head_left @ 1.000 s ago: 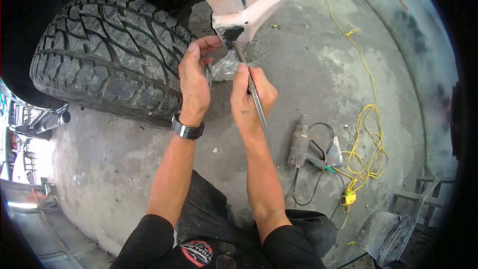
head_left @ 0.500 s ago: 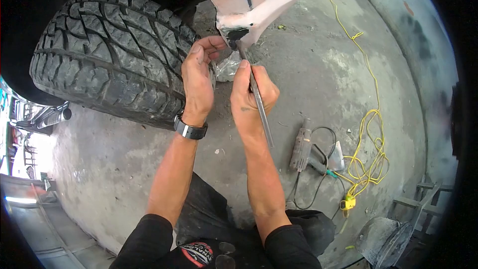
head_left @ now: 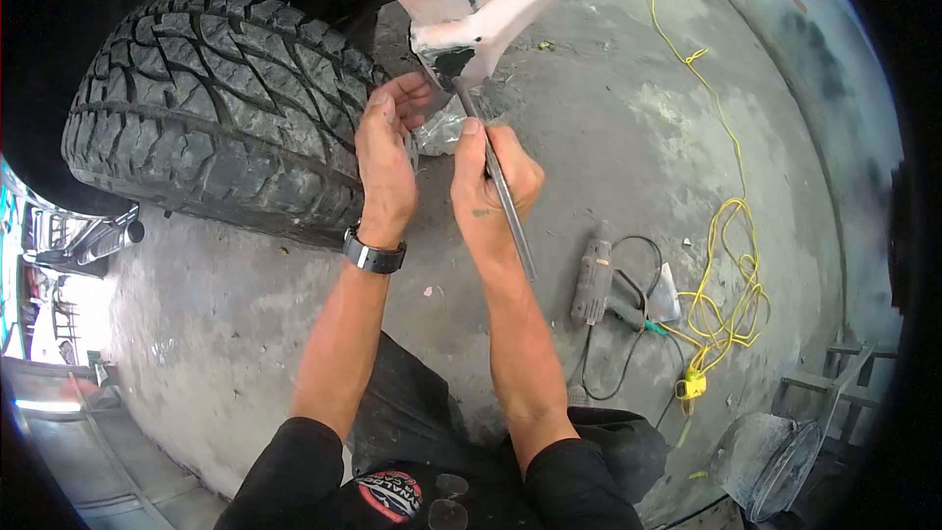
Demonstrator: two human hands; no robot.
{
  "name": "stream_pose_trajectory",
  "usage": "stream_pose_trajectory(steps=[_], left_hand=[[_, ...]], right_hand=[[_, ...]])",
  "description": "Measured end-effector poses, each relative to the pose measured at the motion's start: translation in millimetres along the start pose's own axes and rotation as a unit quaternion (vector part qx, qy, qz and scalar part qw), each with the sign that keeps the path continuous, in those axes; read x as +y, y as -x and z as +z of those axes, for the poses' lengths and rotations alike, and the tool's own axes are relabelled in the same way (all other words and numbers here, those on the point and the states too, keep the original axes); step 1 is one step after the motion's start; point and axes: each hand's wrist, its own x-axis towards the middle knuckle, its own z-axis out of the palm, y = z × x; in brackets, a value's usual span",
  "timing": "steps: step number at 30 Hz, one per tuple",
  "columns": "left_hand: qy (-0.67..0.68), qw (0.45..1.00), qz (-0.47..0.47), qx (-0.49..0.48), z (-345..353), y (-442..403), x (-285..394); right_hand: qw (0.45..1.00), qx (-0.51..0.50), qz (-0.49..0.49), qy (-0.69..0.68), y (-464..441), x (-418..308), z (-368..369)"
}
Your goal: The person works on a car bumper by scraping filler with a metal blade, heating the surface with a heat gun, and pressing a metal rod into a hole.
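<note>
A bumper corner (head_left: 456,31), patched in pinkish-white and dark grey, hangs at the top middle with a black opening at its lower tip. My right hand (head_left: 498,172) is closed around a long, thin, flat metal bar (head_left: 512,214). The bar's upper end meets the bumper's lower edge by the opening; its other end points down toward my forearm. Beside that tip, my left hand (head_left: 388,152) has its fingers loosely curved and apart, fingertips close to the edge. Whether they touch it I cannot tell. A crumpled clear plastic piece (head_left: 444,132) lies behind my hands.
A big treaded tyre (head_left: 221,118) stands close on the left. On the concrete floor to the right lie a grey heat gun-like tool (head_left: 594,283), a tangled yellow cord (head_left: 724,304) with a yellow socket (head_left: 691,386), and a grey-smeared bucket (head_left: 760,461).
The view has shifted slightly, so the bumper appears a little further left and up. Both hands stay at the bumper tip, and the bar remains in my right hand.
</note>
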Motion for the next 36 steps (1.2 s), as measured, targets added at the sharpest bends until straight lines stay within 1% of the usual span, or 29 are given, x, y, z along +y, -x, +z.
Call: stream_pose_trajectory(steps=[1, 4, 7, 8, 11, 14, 22, 26, 29, 36], left_hand=[[-0.022, 1.0, -0.013, 0.005, -0.1, 2.3, -0.6], [-0.047, 0.998, -0.025, -0.021, 2.0, 6.4, 2.6], [-0.061, 0.996, -0.021, -0.058, 4.4, 10.0, 10.9], [-0.062, 0.996, -0.021, -0.061, 4.6, 10.1, 11.6], [-0.057, 0.995, -0.024, -0.072, 4.4, 10.1, 11.4], [-0.046, 0.995, -0.028, -0.087, 3.6, 10.2, 10.8], [-0.013, 0.992, -0.039, -0.121, 7.1, 11.7, 9.9], [-0.014, 0.992, -0.039, -0.116, 11.3, 14.4, 12.5], [-0.002, 0.993, -0.044, -0.11, 12.1, 14.7, 11.7], [-0.001, 0.993, -0.031, -0.11, 9.0, 12.1, 6.8]], right_hand=[[1.0, 0.001, 0.001, 0.002, 3.4, 0.4, -3.0], [1.0, 0.001, 0.021, 0.01, 13.5, 10.9, -6.7], [0.999, 0.002, 0.039, -0.001, 20.7, 15.1, -3.7], [0.999, 0.003, 0.041, -0.008, 20.9, 15.5, -2.0], [1.0, 0.012, 0.007, -0.001, 19.1, 17.6, 1.8], [0.999, 0.012, 0.031, -0.01, 16.8, 18.5, 3.3], [1.0, 0.009, 0.005, -0.011, 11.6, 16.8, 7.7], [1.0, 0.001, -0.009, -0.002, 6.3, 17.2, 9.0], [1.0, 0.013, -0.02, -0.001, 4.3, 19.0, 12.1], [1.0, 0.015, -0.012, -0.014, 1.8, 20.3, 18.2]])
